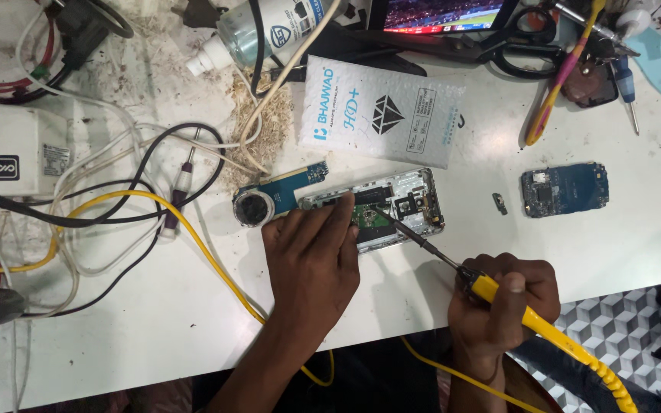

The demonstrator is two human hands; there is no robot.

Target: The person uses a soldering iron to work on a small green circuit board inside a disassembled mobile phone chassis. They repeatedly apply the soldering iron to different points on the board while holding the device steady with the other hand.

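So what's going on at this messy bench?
A person is working on an opened mobile phone on a white table. The left hand presses the phone down, while the right hand holds a yellow-handled soldering iron with its tip on the phone's circuit board. A separate blue circuit board lies to the right.

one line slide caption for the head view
Left hand steadies opened silver phone; right hand touches yellow-handled soldering iron to it.
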